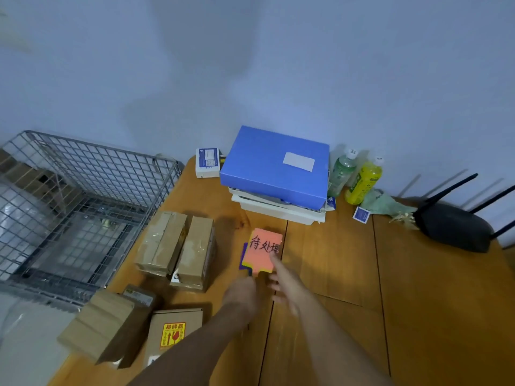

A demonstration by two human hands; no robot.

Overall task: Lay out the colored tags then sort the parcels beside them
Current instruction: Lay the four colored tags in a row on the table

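A stack of colored tags lies in the middle of the wooden table. The top tag is orange with black handwriting; yellow and purple edges show under it. My left hand pinches the stack's short handle at its near end. My right hand has the index finger stretched onto the orange tag's right edge. Brown cardboard parcels lie to the left: two taped ones side by side and others nearer me, one with a yellow fragile sticker.
A wire mesh basket stands off the table's left edge. At the back sit a blue box on white trays, a small white box, two bottles and a black router.
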